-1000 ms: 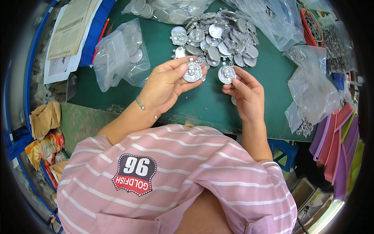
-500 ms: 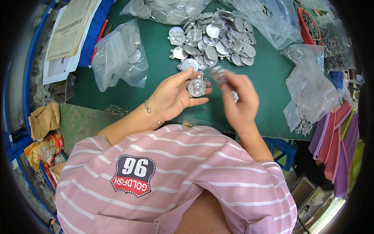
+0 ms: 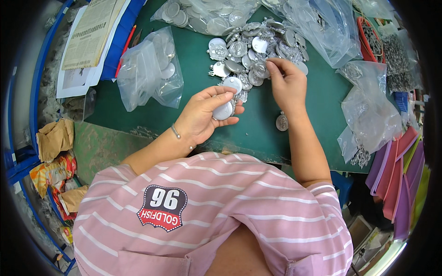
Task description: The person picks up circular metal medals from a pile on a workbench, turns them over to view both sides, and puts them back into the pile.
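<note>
Left hand grips a smooth, round, dull-silver medallion. Right hand, at its two o'clock, meets the medallion pile; grip cannot be determined.

Pendants: silvery metal, some faces smooth, others embossed. Bags: clear plastic, glossy, wrinkled. Tabletop: smooth. Newspaper: matt paper. Bracelet: polished metal. Shirt: matt cloth.

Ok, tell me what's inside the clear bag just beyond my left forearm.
The clear bag shows round silver discs toward its right; its cloudy folds hide anything deeper.
</note>
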Demonstrator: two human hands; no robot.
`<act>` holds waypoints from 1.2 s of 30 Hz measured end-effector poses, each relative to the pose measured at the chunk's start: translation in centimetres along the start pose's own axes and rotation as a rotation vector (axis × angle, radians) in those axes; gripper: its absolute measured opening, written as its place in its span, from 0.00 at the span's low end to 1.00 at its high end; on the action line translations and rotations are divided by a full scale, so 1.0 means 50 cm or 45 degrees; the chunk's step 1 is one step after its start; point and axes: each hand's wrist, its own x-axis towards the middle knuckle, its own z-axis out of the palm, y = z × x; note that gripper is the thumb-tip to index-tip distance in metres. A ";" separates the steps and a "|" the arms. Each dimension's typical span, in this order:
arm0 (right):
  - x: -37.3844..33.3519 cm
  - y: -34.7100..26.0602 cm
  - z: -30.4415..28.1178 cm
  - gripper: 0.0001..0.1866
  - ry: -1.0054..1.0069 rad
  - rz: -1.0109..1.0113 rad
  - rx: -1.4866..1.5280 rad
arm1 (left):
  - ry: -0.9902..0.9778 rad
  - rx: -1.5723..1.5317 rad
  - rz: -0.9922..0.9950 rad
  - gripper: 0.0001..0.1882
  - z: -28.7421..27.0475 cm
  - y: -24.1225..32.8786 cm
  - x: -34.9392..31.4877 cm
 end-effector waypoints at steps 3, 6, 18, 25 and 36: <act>-0.014 -0.028 -0.022 0.09 -0.199 0.572 0.644 | 0.057 0.132 0.082 0.14 0.011 0.000 0.003; -0.050 -0.041 -0.022 0.10 -0.253 0.718 0.965 | 0.020 0.174 0.154 0.14 0.023 -0.004 0.007; -0.092 -0.043 -0.032 0.11 -0.278 0.740 1.178 | 0.021 0.258 0.205 0.13 0.021 -0.010 0.009; -0.097 -0.039 -0.031 0.11 -0.268 0.806 1.268 | 0.022 0.158 0.103 0.15 0.019 -0.007 0.009; -0.036 -0.067 0.026 0.07 -0.153 -0.420 -0.005 | -0.039 -0.066 -0.124 0.18 -0.030 -0.007 0.008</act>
